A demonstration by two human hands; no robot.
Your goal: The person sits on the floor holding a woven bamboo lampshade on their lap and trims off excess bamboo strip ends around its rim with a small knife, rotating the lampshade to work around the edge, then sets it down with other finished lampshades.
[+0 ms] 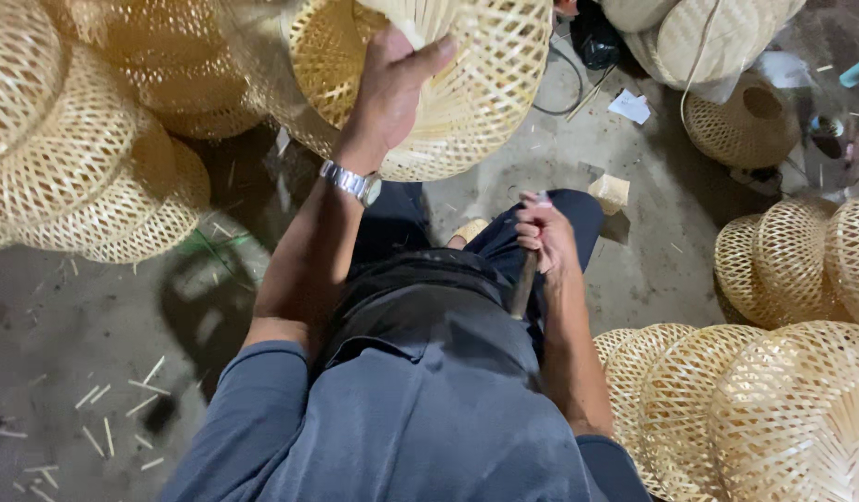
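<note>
Floor: bare grey concrete point(95, 307), stained dark in patches, seen from above the seated person's lap.
Woven shade in hand: a pale bamboo lattice shade point(467, 84), dome-shaped, held up in front of the person at the top middle of the view, well above the knees; its open mouth is turned toward the camera, which looks like a way to get at the inside rim.
Left hand: the left hand point(392, 84) is raised, fingers closed over the near edge of the shade with the thumb laid across the weave, so it carries the shade's weight; a metal wristwatch point(353, 182) sits on that wrist.
Right hand: the right hand point(544, 237) rests low over the knee, fingers curled tight around the top of a dark stick-like tool point(523, 286) that points down toward the lap; what kind of tool it is cannot be told.
Clothing: grey-blue long sleeves and dark trousers point(420, 307) fill the lower middle.
Stacks to the left: more woven shades point(85, 158) are nested in a heap, touching one another.
Stacks to the right: another row of shades point(736, 409) lies on its side near the right elbow, with further ones point(801, 251) behind.
Scraps: short bamboo splints point(113, 409) are scattered at lower left, and a small wooden block point(610, 191) lies just beyond the knee.
Far side: a black cable point(564, 88) and a scrap of paper point(630, 106) lie near a further single shade point(746, 125).
</note>
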